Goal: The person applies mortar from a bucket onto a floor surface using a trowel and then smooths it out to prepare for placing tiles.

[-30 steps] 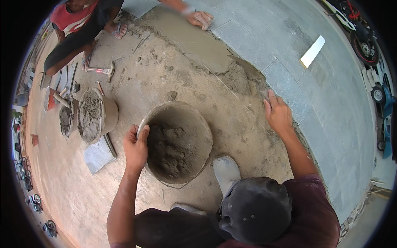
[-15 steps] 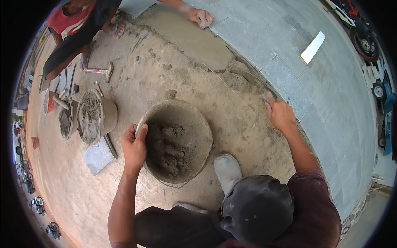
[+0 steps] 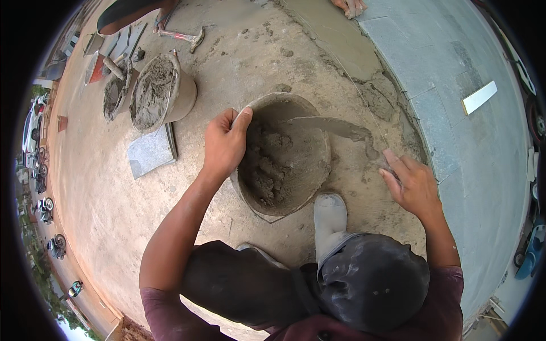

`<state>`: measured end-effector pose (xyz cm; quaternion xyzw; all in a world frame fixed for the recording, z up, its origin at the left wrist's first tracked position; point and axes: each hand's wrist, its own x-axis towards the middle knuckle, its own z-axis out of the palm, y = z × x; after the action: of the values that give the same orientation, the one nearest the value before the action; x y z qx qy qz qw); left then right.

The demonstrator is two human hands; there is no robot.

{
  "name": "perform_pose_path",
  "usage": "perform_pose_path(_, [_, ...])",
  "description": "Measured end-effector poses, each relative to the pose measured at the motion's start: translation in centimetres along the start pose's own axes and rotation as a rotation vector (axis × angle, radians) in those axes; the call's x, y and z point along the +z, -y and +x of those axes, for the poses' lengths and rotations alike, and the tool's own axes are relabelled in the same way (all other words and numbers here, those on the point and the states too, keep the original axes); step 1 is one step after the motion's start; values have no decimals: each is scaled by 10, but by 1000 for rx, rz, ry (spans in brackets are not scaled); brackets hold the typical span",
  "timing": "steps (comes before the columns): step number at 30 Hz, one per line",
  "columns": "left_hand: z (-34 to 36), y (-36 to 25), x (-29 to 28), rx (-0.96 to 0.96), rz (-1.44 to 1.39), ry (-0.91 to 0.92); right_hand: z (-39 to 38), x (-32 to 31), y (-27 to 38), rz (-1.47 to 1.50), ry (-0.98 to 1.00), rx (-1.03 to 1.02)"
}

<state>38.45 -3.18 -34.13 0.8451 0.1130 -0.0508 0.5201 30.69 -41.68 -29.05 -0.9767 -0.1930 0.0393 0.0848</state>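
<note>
My left hand [image 3: 225, 142] grips the rim of a tilted bucket [image 3: 325, 165], thumb over the inside edge. Lumps of wet mortar [image 3: 273, 170] lie at the bottom of it. Closed round the handle of a trowel is my right hand [image 3: 410, 184]. The mortar-smeared blade of the trowel [image 3: 335, 127] reaches left over the bucket's rim, its tip above the opening. Beyond it, a bed of wet mortar [image 3: 347, 48] runs along the edge of the grey paving tiles [image 3: 409, 51].
Two more buckets, one full of mortar [image 3: 151, 94], stand at the left beside stacked tiles [image 3: 152, 152]. A hammer [image 3: 185, 37] lies farther off. A string line [image 3: 358, 91] crosses the ground. A white strip [image 3: 479, 98] rests on the paving. A co-worker's hand [image 3: 350, 7] touches the far tile edge.
My right hand has drawn back from the tile edge, and the trowel has swung left over the bucket. The view has shifted, so the surroundings sit higher. My left hand keeps its grip.
</note>
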Motion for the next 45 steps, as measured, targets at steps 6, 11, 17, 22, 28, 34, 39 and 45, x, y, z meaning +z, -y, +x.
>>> perform_pose_path(6, [-4,-15,14,41,29,-16,80,40,52,-138,229,-138])
perform_pose_path(11, [-4,-7,11,103,55,-15,84,67,53,191,493,-178])
perform_pose_path(17, [-3,-9,19,118,-20,-3,67,75,53,658,729,-83])
perform_pose_path(22, [-2,-13,27,161,-22,1,53,84,48,874,695,-110])
perform_pose_path(28, [-2,-16,25,120,7,-7,51,61,55,1075,965,199])
perform_pose_path(34, [2,-22,20,57,74,5,53,65,44,1128,1019,226])
perform_pose_path(39, [6,-17,18,86,62,5,50,60,34,1157,1007,232])
perform_pose_path(45, [4,-11,10,53,48,-12,46,47,32,1009,789,248])
